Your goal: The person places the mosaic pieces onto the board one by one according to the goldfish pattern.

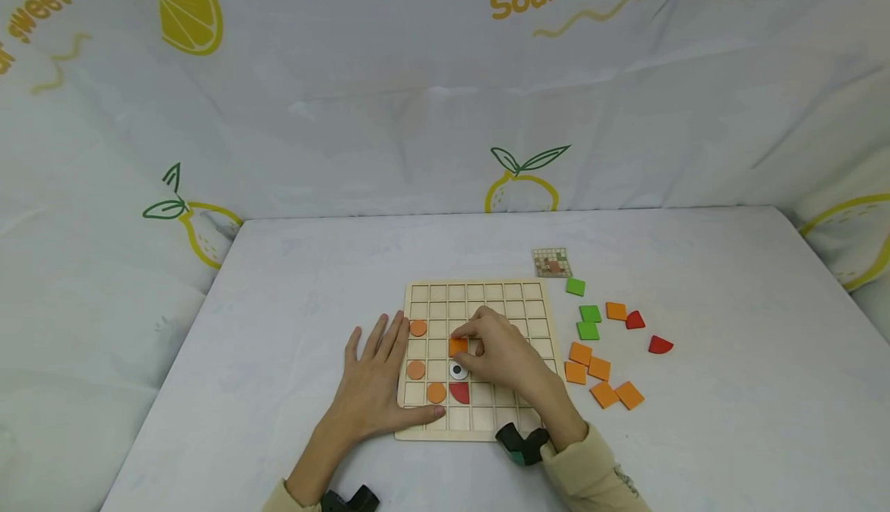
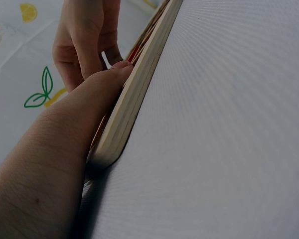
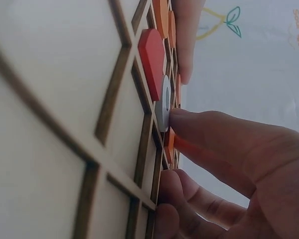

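A wooden grid board (image 1: 496, 292) lies on the table. My left hand (image 1: 371, 395) rests with fingers spread at its left edge, the thumb over the lower-left corner. Over the board's middle, my right hand (image 1: 504, 350) pinches an orange square tile (image 1: 457, 347) between thumb and index finger, right at a grid cell. Just below that tile sits a white disc with a black dot (image 1: 458, 371); in the right wrist view the thumb overlaps the edge of this disc (image 3: 163, 104). Under the disc is a red quarter-round piece (image 1: 460, 394). Orange round pieces (image 1: 436, 393) occupy cells to the left.
Right of the board lie several loose orange squares (image 1: 599, 368), green squares (image 1: 590, 313) and two red quarter-round pieces (image 1: 660, 344). A small pattern card (image 1: 552, 262) lies beyond the board's upper right corner. White lemon-print cloth (image 1: 389, 110) hangs behind the table.
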Motion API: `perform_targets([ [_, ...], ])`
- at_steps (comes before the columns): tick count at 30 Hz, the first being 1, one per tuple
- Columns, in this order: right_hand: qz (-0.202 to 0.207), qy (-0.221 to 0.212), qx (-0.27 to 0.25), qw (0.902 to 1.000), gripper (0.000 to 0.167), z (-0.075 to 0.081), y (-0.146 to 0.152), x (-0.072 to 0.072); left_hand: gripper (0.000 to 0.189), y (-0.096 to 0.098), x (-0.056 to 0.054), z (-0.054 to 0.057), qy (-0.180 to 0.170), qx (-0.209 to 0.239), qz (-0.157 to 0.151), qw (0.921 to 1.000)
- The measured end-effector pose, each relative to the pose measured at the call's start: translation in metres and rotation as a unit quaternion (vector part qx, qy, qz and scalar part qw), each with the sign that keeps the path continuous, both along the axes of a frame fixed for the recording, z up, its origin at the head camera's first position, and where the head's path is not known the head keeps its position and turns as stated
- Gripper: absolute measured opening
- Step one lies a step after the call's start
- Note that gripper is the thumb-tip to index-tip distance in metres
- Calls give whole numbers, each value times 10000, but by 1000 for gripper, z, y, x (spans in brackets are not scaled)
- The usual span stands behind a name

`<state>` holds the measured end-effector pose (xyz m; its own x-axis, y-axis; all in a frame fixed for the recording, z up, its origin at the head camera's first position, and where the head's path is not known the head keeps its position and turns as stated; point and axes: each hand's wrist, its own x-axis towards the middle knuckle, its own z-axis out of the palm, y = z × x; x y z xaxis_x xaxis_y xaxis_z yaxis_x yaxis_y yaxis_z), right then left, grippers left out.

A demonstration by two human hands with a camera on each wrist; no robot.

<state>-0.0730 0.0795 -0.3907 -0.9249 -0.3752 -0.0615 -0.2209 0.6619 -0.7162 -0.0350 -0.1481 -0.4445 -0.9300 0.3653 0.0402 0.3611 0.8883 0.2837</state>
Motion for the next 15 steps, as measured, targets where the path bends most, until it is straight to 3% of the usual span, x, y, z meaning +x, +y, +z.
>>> perform_targets([
  [15, -18, 25, 33, 10000, 25, -2, 2, 0, 134, 0, 1, 0, 97, 30, -19, 9999],
])
